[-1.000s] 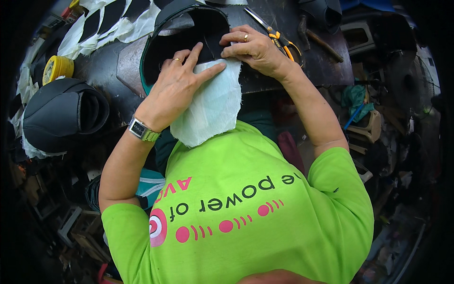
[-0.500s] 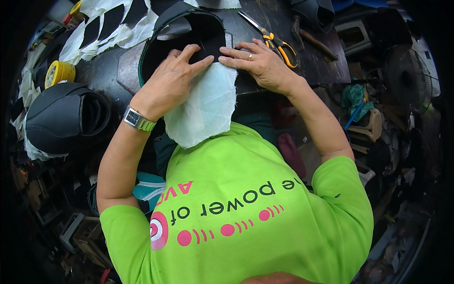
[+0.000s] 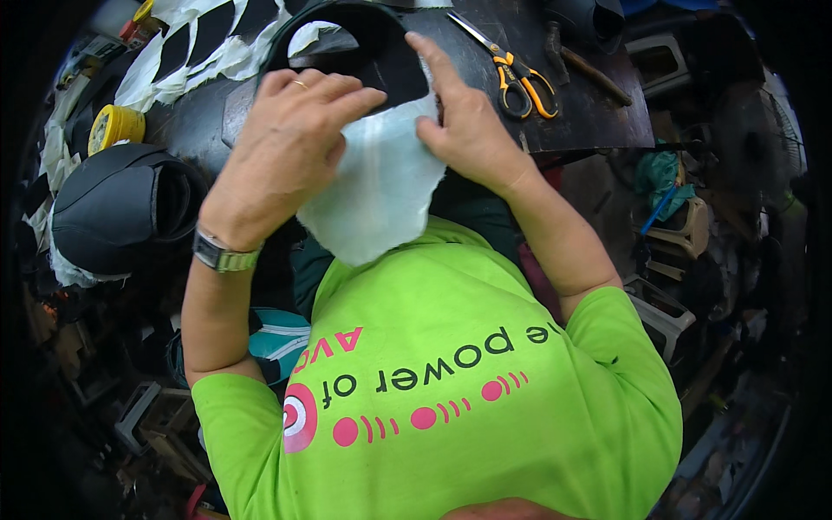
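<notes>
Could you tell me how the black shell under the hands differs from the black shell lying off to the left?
The shell under the hands is partly covered by a white cloth sheet, pressed by the left hand and right hand; the shell at the left lies bare and untouched. The first shows its opening upward; the second lies on its side. Both are black and rounded.

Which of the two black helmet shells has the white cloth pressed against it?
The black shell at the top centre, under both hands, has the white cloth on it. The other shell lies untouched at the left.
</notes>
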`<state>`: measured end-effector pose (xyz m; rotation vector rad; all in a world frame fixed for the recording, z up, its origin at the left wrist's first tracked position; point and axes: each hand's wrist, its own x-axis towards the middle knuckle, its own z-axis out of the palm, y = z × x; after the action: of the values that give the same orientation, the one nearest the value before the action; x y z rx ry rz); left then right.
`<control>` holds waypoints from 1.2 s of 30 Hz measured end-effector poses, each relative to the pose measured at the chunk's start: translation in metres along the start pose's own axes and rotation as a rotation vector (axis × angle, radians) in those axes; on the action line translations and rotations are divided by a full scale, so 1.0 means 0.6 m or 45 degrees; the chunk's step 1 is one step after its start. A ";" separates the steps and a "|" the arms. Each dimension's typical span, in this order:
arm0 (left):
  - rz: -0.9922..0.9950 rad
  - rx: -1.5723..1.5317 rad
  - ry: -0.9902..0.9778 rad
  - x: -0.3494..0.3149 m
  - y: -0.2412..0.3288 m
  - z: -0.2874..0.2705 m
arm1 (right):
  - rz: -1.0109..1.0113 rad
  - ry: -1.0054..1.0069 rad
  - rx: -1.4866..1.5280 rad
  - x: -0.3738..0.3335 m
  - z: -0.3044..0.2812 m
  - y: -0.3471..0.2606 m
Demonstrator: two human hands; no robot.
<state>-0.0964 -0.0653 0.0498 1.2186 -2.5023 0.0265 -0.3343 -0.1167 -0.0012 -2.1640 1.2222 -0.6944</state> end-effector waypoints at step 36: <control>-0.283 -0.011 0.019 -0.016 0.051 0.106 | -0.297 0.401 0.199 -0.040 0.068 0.021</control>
<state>-0.1338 -0.0498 -0.0088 1.4789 -2.3375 -0.0314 -0.3252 -0.0928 -0.0430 -2.1402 1.0307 -1.2261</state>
